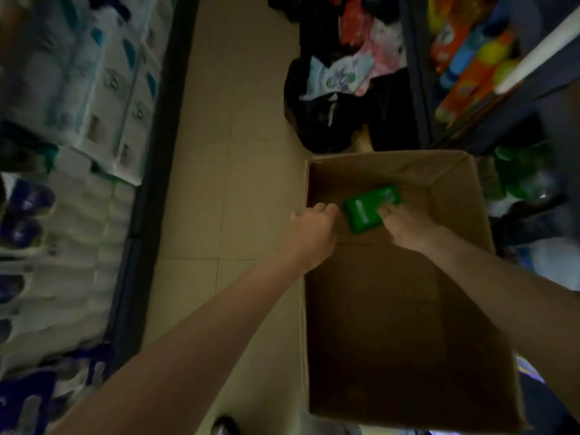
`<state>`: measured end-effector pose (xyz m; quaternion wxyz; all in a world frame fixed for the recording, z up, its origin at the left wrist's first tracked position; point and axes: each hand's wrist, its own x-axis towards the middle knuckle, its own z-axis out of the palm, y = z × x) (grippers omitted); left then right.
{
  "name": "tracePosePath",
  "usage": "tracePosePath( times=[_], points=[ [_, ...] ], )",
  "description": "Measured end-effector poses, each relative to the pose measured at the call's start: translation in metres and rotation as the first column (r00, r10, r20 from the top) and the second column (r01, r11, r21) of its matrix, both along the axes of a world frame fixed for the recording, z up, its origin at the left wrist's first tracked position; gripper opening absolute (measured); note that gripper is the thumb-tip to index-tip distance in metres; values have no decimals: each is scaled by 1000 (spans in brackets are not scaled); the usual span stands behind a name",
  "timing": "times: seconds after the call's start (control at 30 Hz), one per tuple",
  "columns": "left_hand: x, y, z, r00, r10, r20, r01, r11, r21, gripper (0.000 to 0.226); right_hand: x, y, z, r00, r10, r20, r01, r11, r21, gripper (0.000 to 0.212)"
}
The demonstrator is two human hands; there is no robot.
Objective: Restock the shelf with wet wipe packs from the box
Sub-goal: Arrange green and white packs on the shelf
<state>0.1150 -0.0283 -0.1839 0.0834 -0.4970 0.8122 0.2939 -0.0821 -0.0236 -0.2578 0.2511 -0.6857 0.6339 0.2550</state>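
Green wet wipe pack [370,208], deep in cardboard box [464,196], between both hands. Right hand [405,221] on its near edge, grip impossible to tell through blur; left hand [314,227] curled at its left side, seemingly empty. Likely slip: slick wrapper, loose one-sided pinch during lift.

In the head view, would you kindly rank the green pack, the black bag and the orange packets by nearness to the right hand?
1. Green pack, in the box, at the right hand.
2. Black bag, on the floor beyond the box.
3. Orange packets, on the right-hand shelf.
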Motion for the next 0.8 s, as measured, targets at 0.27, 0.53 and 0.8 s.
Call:
tracePosePath(
  times=[0.27,0.53,0.8],
  points=[
    [-9,-21,-71,980,17,-200,-27,999,-47,29,22,-51,-115,988,51,-147,-53,999,-13,81],
    [-1,-32,-2,849,496,-181,-467,865,182,27,17,-58,42,527,-589,613,472,802,365,78],
    [156,-60,182,-58,938,-341,-277,313,909,19,166,-81,258,27,-293,956,299,914,272,40]
  ],
)
